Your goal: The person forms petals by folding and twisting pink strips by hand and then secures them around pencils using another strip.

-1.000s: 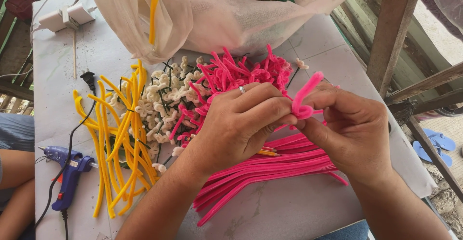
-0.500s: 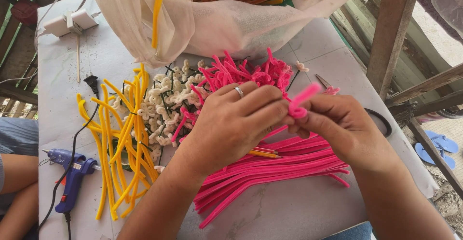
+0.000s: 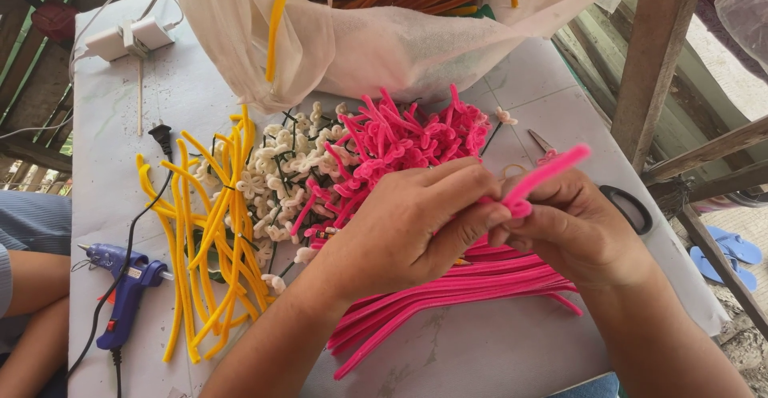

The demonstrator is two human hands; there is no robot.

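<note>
My left hand (image 3: pixel 408 226) and my right hand (image 3: pixel 572 230) meet over the table's middle, both pinching one pink pipe cleaner (image 3: pixel 544 176) whose bent end sticks up to the right. Under the hands lies a bundle of straight pink pipe cleaners (image 3: pixel 448 298). Behind my left hand is a heap of bent pink pieces (image 3: pixel 408 138), and beside that a pile of small white flowers on dark stems (image 3: pixel 284 178). Yellow bent pipe cleaners (image 3: pixel 204 238) lie further left.
A blue glue gun (image 3: pixel 124 282) with its black cord lies at the left on the pale table (image 3: pixel 512 350). A white bag (image 3: pixel 376 42) of yellow and brown pipe cleaners stands at the back. Black-handled scissors (image 3: pixel 628 206) lie right of my hands. Another person's arm (image 3: pixel 28 286) rests at the left edge.
Both hands have kept working the pink pipe cleaner; its bent end now sticks out further to the right. My right hand has shifted slightly toward me.
</note>
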